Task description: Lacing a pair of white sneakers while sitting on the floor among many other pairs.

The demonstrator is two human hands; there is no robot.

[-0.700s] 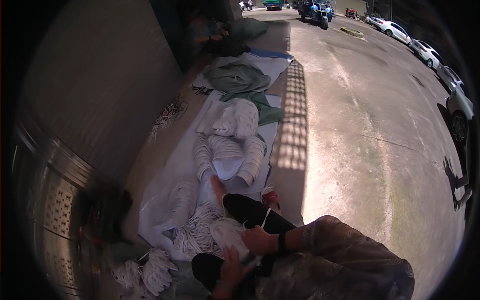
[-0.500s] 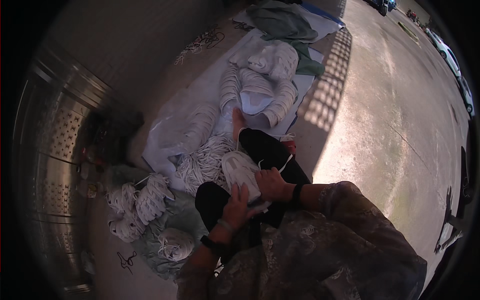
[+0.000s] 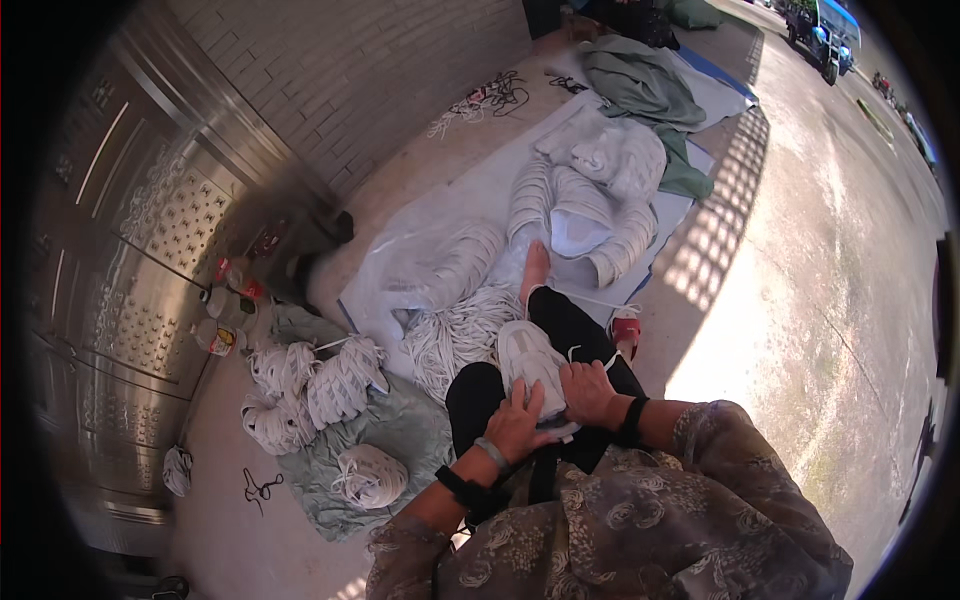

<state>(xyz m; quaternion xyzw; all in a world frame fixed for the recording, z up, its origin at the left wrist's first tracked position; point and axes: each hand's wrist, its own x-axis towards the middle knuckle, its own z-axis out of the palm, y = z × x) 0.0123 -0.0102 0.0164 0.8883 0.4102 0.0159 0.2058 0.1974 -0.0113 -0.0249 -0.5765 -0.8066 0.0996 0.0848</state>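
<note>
So we're sitting on the ground here, legs in black trousers, with a white shoe (image 3: pixel 532 372) lying on our lap, toe pointing away from us. Our left hand (image 3: pixel 517 427) presses on the near end of it, fingers curled against its side, and our right hand (image 3: pixel 588 392) is closed around its right edge, so both hands have a grip on the shoe. There's a dark band on each wrist, and our patterned sleeves fill the bottom of the view.

Just left of our knee there's a grey-green cloth (image 3: pixel 400 440) on the floor with a wound ball of white cord (image 3: pixel 369 474) on it, and a few more cord bundles (image 3: pixel 315 380) a bit further left. A loose heap of white laces (image 3: pixel 460 335) sits right past our knee, touching the leg. Our bare foot (image 3: pixel 535 268) sticks out beyond that, onto a pale sheet (image 3: pixel 470 205).

Over by the metal door (image 3: pixel 120 300) stand a couple of small bottles (image 3: pixel 228 310). Further out on the sheet there are stacks of white shoe parts (image 3: pixel 590 190), then a green cloth (image 3: pixel 650 90). Way off to the right it's sunlit pavement (image 3: pixel 830 250) with a vehicle (image 3: pixel 820 25) parked at the far end.
</note>
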